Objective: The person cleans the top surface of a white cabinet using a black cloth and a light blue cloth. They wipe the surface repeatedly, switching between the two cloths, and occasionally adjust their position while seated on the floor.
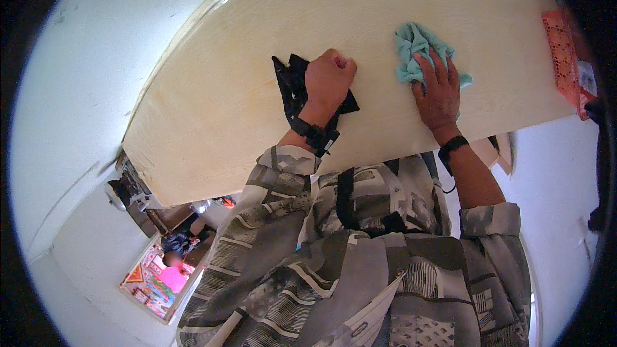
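Observation:
My right hand [438, 91] lies on a crumpled teal cloth [409, 48], its fingers spread over the folds and pressing it to a pale cream tabletop [217, 91]. To the left, my left hand [330, 77] is curled into a fist, with nothing seen inside it. Under that hand and wrist is a crumpled black piece of fabric or plastic [289, 79], which shows on both sides of the wrist. Part of it is hidden by the forearm. Each wrist wears a black band.
A red perforated plastic basket [561, 58] stands at the table's right end, with items in it partly seen. A pale wall [96, 48] runs along the left and far side. At lower left, a person [178, 246] appears near a colourful picture or opening.

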`<control>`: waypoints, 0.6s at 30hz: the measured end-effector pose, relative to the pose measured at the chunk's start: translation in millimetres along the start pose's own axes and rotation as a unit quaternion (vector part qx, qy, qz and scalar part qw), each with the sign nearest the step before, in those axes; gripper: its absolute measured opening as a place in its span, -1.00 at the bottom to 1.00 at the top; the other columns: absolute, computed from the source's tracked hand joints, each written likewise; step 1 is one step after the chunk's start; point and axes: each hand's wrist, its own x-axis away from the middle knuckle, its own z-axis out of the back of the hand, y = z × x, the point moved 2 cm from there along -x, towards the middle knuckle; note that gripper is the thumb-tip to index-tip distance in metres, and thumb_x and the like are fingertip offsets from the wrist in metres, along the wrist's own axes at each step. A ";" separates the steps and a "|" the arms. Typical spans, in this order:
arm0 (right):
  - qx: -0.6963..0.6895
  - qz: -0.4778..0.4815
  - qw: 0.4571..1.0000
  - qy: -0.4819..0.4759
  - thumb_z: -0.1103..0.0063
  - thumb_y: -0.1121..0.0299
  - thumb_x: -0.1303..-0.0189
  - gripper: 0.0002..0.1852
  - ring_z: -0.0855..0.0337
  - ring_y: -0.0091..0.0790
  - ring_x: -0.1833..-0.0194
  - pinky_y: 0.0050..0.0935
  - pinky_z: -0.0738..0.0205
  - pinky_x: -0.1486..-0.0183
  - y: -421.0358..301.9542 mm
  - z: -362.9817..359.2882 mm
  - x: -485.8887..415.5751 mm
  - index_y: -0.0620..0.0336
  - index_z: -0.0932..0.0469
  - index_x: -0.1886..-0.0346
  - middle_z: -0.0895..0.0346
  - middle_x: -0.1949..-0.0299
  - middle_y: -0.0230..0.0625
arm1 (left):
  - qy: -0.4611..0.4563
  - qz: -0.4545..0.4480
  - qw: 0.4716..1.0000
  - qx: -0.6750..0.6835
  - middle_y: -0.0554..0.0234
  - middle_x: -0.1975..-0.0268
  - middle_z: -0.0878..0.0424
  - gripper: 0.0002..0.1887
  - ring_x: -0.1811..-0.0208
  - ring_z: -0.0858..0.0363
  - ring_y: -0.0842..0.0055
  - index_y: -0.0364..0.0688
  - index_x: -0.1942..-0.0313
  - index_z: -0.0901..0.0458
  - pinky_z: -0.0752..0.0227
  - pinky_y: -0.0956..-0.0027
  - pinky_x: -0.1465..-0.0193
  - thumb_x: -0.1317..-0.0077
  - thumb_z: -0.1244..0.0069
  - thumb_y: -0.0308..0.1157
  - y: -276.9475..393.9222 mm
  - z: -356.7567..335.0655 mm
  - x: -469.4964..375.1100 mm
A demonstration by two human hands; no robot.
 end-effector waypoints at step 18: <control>-0.007 -0.005 1.000 0.006 -0.47 0.31 -0.23 -0.21 -0.28 0.15 -0.62 0.14 -0.26 -0.64 -2.4 -2.8 -0.4 -0.30 -0.46 -0.57 -0.34 -0.66 -0.28 | -0.028 0.014 0.999 0.016 -0.07 0.47 -0.75 -0.55 0.38 -0.78 0.00 -0.24 0.45 -0.73 -0.63 0.02 0.26 -0.31 -0.31 0.02 -12.0 -1.7 -10.7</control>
